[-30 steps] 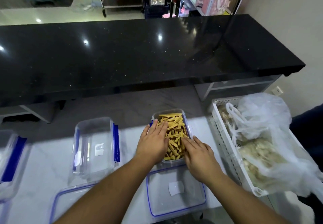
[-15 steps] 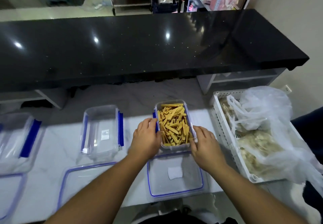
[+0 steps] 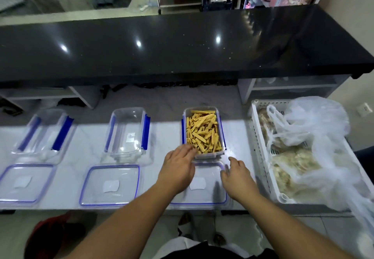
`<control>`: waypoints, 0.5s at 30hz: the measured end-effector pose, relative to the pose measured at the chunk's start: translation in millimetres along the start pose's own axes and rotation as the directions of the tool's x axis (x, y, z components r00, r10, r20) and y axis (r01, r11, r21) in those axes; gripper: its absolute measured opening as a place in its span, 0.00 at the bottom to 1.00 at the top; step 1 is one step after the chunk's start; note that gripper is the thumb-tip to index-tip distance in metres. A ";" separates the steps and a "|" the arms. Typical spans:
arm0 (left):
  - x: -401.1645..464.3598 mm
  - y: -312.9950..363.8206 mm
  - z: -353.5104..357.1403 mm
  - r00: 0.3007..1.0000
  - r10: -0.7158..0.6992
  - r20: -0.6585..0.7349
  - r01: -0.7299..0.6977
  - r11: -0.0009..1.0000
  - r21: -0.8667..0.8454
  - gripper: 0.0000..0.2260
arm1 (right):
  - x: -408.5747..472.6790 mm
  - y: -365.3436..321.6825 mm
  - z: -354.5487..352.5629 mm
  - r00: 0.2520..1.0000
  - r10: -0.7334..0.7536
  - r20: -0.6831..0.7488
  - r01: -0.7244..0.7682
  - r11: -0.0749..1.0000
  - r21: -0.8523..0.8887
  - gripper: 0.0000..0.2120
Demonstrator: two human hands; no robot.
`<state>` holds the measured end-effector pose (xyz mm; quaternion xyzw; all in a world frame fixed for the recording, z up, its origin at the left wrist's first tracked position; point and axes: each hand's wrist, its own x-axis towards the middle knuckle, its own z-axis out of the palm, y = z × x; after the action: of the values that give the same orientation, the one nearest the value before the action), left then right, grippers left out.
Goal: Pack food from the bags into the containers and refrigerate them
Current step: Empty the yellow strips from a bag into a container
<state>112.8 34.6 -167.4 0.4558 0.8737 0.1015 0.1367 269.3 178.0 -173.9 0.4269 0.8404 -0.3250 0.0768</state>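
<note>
Yellow strips of food fill the filled container [image 3: 203,132], which stands on the white marble tabletop [image 3: 66,179] just beyond its lid [image 3: 199,186]. Half a second ago both hands gripped this box by its sides; now they have let go and drawn back toward the lid. The left hand [image 3: 177,170] is relaxed and holds nothing, its fingertips near or perhaps brushing the box's near left corner. The right hand [image 3: 235,174] hovers over the lid's right edge, fingers loose and blurred, also holding nothing. My reading is that filling this box is done and closing it comes next. The strips lie heaped in a loose tangle about level with the rim, blue latches folded down along both long sides. Two empty containers [image 3: 127,132] wait to the left, each with a lid in front. At the right, a white crate [image 3: 261,153] holds plastic bags [image 3: 309,129] of pale food, not yet unpacked.
</note>
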 end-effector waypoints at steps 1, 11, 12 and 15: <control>-3.8 -0.6 0.7 0.997 -0.069 -0.038 0.067 0.997 -0.044 0.24 | -0.7 2.7 1.2 0.999 0.016 0.037 -0.017 1.000 0.016 0.23; -47.1 -27.9 22.5 0.761 -0.619 0.193 0.649 0.718 -0.254 0.18 | -5.3 6.8 5.2 0.987 0.065 0.148 -0.087 0.984 0.153 0.09; -48.8 -28.0 22.1 0.750 -0.632 0.197 0.661 0.703 -0.261 0.17 | -6.4 7.4 4.3 0.982 0.098 0.162 -0.133 0.966 0.223 0.08; -56.5 -26.2 15.5 0.736 -0.648 0.195 0.673 0.668 -0.319 0.10 | -10.9 8.9 -0.5 0.941 0.235 0.244 -0.333 0.777 0.534 0.14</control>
<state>128.8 -25.9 -181.6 0.0773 0.9387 0.1925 0.2753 283.0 174.8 -173.4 0.5243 0.6214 -0.5787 0.0631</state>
